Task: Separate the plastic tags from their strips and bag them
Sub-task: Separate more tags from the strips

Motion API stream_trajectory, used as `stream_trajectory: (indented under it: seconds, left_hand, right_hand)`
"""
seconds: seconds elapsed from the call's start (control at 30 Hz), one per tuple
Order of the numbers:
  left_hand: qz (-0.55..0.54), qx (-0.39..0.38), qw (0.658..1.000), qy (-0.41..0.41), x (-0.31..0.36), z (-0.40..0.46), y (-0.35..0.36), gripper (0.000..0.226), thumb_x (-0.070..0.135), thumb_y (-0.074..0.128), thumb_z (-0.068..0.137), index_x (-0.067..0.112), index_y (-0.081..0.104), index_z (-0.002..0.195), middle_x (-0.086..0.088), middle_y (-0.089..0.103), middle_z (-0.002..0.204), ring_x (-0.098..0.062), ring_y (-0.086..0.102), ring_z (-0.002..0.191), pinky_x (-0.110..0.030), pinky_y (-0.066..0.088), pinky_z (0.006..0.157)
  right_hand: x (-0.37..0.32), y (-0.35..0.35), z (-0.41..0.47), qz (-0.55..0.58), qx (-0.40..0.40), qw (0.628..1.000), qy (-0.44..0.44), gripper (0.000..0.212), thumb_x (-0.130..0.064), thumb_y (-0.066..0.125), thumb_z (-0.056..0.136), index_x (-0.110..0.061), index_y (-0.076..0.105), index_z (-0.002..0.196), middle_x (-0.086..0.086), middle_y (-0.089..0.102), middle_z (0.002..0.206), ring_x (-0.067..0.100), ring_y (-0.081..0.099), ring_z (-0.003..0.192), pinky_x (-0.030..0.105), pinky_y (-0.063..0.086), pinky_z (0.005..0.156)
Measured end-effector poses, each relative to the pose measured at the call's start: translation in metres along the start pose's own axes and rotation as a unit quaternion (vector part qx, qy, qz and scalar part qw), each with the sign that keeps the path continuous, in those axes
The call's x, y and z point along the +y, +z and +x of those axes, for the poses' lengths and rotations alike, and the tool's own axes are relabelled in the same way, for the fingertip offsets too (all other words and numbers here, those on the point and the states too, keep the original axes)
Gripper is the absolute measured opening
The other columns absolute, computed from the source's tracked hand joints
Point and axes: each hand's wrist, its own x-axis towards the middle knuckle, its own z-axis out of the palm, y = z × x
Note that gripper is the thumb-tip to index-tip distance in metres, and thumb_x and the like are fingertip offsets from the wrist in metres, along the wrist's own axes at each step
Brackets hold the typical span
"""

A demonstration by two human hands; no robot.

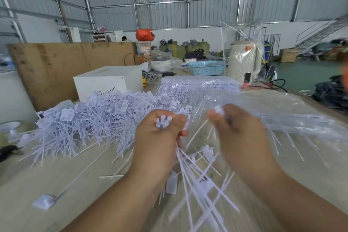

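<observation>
Left hand (pixel 160 133) grips tag bunch (pixel 190 171), collecting for bagging; right hand (pixel 239 130) pinches single tag (pixel 219 109), twisting free.

Both hands raised and curled, forearms reaching in from below

The left hand (pixel 160 133) is fisted, thumb up and across the fingers, gripping a bundle of tags (pixel 197 179) whose heads stick out above it. The right hand (pixel 239 133), just beside it and blurred, pinches a single tag (pixel 219 109) between thumb and curled fingers
</observation>
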Motion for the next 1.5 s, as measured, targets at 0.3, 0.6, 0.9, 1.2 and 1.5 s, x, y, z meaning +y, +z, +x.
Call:
stream_trajectory:
  seconds: [0.3,0.6,0.9,1.2,1.5]
  left_hand:
    - [0.042,-0.297,0.954,-0.022,0.017,0.002,-0.018,0.011,0.019,0.074,0.076,0.026,0.073,0.084,-0.003,0.059,0.054,-0.010,0.049,0.036,-0.015,0.040,0.042]
    - [0.059,-0.485,0.863,-0.130,0.025,0.009,-0.034,0.023,0.007,0.066,0.079,0.022,0.075,0.094,0.000,0.070,0.068,-0.009,0.064,0.051,-0.016,0.046,0.043]
    - [0.055,-0.333,0.940,-0.056,0.018,0.005,-0.025,0.016,0.003,0.070,0.082,0.017,0.072,0.074,-0.009,0.057,0.053,-0.011,0.048,0.036,-0.014,0.043,0.041]
    - [-0.036,-0.215,0.975,-0.050,0.018,0.000,-0.012,0.008,0.016,0.075,0.077,0.023,0.073,0.077,0.002,0.057,0.051,-0.009,0.048,0.038,-0.020,0.043,0.042]
    - [-0.024,-0.130,0.991,-0.028,0.011,-0.005,-0.002,0.009,0.030,0.073,0.064,0.024,0.073,0.071,-0.001,0.057,0.051,-0.012,0.045,0.040,-0.019,0.039,0.040]
  right_hand:
    - [0.001,-0.010,-0.002,0.198,-0.345,0.918,0.009,0.039,-0.040,0.056,0.089,-0.027,0.047,0.125,0.029,0.063,0.084,0.041,0.060,0.076,0.056,0.045,0.082]
    - [-0.001,-0.012,-0.005,0.213,-0.390,0.896,0.015,0.039,-0.039,0.078,0.071,-0.031,0.064,0.106,0.033,0.055,0.084,0.029,0.054,0.068,0.041,0.039,0.068]
    - [0.000,-0.023,0.006,0.074,-0.314,0.946,0.021,0.059,-0.062,0.064,0.076,-0.011,0.038,0.057,-0.006,0.028,0.053,0.012,0.029,0.050,0.025,0.024,0.049]
    - [-0.010,-0.006,-0.004,0.113,-0.126,0.986,-0.015,0.056,-0.063,0.061,0.081,-0.009,0.054,0.066,0.002,0.033,0.051,0.009,0.033,0.048,0.027,0.027,0.046]
    - [0.002,-0.015,0.007,0.070,-0.176,0.982,0.003,0.029,-0.025,0.064,0.091,-0.008,0.056,0.069,-0.011,0.041,0.053,0.004,0.038,0.050,0.015,0.031,0.048]
